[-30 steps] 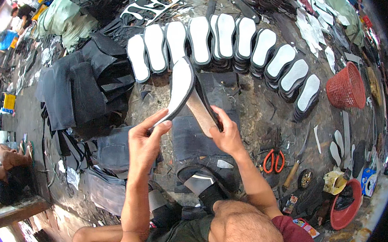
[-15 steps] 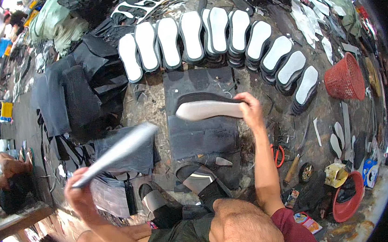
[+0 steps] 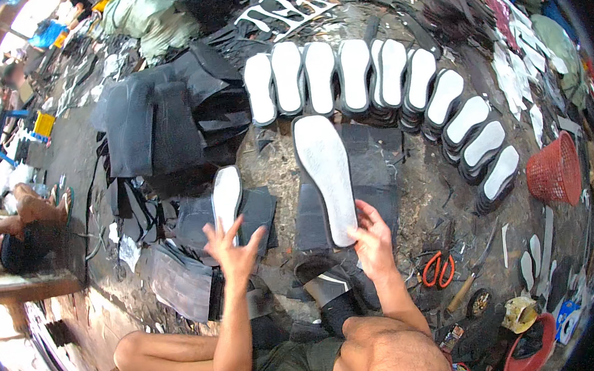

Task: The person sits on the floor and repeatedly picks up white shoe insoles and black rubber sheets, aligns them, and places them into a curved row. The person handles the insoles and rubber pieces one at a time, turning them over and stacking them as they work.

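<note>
My right hand (image 3: 374, 241) is closed on the narrow end of a shoe insole (image 3: 326, 175), white-faced with a black edge. It is held face up with its wide end pointing away, above a black sheet (image 3: 375, 178). On the left, my left hand (image 3: 235, 252) has its fingers spread. Just beyond its fingertips a second white insole (image 3: 226, 196) lies over dark sheets (image 3: 260, 214). In an arc farther off stand several stacks of white-topped black insoles (image 3: 355, 72).
Black sheet material (image 3: 155, 124) is heaped at the far left. To the right are red-handled scissors (image 3: 438, 270), a red basket (image 3: 553, 169) and a red tub (image 3: 514, 365). Another person's legs (image 3: 28, 211) show at the left edge. White cut-out scraps (image 3: 287, 7) lie at the back.
My left hand has moved inward and let go of its insole, which now lies beyond the fingers. My right hand has turned its insole from sideways to lengthwise, white face up. The view has shifted.
</note>
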Demonstrator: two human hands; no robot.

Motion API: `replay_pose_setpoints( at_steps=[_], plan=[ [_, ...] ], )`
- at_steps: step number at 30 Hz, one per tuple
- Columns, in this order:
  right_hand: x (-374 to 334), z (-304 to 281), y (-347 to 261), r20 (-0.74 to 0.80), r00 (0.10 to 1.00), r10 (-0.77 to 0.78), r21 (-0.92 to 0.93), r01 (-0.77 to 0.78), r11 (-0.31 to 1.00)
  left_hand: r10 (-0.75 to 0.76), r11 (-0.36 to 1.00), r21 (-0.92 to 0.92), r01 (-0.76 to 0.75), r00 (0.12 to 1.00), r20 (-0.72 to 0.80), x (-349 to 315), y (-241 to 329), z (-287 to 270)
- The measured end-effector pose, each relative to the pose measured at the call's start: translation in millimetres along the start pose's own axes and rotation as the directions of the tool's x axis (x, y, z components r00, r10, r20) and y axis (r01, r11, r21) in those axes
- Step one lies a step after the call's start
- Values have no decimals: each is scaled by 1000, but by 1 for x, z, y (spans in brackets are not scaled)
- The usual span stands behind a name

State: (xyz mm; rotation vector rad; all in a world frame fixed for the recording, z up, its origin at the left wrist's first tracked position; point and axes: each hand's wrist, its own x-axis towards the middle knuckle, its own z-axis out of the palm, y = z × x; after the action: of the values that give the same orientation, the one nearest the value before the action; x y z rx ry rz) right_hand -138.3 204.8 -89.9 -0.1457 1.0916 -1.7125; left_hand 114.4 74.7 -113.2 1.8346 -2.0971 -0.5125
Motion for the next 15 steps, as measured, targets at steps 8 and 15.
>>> replay_pose_setpoints(
  at_steps=[8,15],
  plan=[
    [-25,30,-29,221,970,-104,-357,179,917,116,134,-897,421,892,436,33,123,-30],
    [6,64,-57,199,956,-216,-512,289,809,218,228,-878,420,857,467,12,143,-49]
  ],
)
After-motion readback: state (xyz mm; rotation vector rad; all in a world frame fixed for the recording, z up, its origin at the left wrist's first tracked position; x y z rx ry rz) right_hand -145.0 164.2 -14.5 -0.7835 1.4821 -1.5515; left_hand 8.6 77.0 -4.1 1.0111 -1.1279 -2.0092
